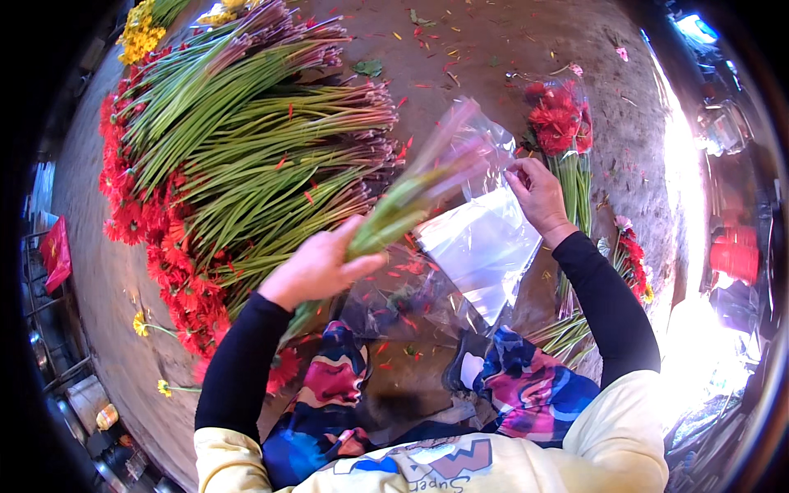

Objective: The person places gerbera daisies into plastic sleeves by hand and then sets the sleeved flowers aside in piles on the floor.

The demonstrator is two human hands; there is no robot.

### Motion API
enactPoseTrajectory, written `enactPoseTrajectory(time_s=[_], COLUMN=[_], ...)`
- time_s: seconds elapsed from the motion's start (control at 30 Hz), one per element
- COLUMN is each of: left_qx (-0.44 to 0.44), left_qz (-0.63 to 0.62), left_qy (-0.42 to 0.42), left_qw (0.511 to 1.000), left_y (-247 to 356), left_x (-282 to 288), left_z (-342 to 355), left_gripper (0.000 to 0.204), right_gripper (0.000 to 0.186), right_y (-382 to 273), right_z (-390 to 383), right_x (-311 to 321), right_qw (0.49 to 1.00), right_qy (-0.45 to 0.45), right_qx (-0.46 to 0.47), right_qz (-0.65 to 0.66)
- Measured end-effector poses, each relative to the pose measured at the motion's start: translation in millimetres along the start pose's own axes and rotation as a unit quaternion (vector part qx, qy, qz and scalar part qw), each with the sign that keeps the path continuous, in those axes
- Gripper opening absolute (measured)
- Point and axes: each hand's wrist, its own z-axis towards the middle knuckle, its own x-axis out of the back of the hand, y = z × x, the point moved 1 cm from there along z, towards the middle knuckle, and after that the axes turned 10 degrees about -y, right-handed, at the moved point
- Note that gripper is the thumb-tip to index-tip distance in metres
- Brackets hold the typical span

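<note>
My left hand (pixel 320 261) is closed around a bunch of gerbera stems (pixel 394 218), their pink-tinged cut ends up and blurred by motion. Red blooms (pixel 283 370) from that side hang low by my left forearm. With fingertips pinched, my right hand (pixel 538 193) holds the upper edge of a clear plastic flower sleeve (pixel 493 148). Below it lies a stack of clear sleeves (pixel 485 246), bright with reflected light. Beyond my right hand rests a wrapped bunch of red gerberas (pixel 560 119), stems toward me.
A large pile of red gerberas (pixel 271 156) covers the floor at left, blooms outward. Yellow flowers (pixel 140 34) lie at the far left. Mixed cut flowers (pixel 631 255) lie beyond my right forearm. Loose petals dot the brown floor (pixel 526 33). A rack (pixel 62 370) stands at the left edge.
</note>
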Motion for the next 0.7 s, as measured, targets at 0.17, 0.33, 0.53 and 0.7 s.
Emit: enactPoseTrajectory(time_s=[0.17, 0.33, 0.53, 0.7], left_qx=[0.053, 0.096, 0.116, 0.152], left_qz=[0.125, 0.096, -0.102, -0.187], left_qy=[-0.083, -0.113, -0.097, -0.095], left_qw=[0.987, 0.984, 0.983, 0.966], left_y=[20, 10, 2, 4], left_x=[-29, -44, -34, -35], left_z=[42, 64, 80, 102], left_gripper=[0.056, 0.056, 0.045, 0.045], right_gripper=[0.015, 0.016, 0.022, 0.033], right_y=[16, -8, 15, -20], right_z=[-11, -29, -23, -24], right_x=[3, -15, -18, -39], right_qw=[0.979, 0.997, 0.991, 0.989], right_qy=[0.017, 0.027, 0.047, -0.067], right_qx=[-0.11, 0.052, 0.105, 0.133], right_qz=[0.169, 0.044, -0.065, 0.016])
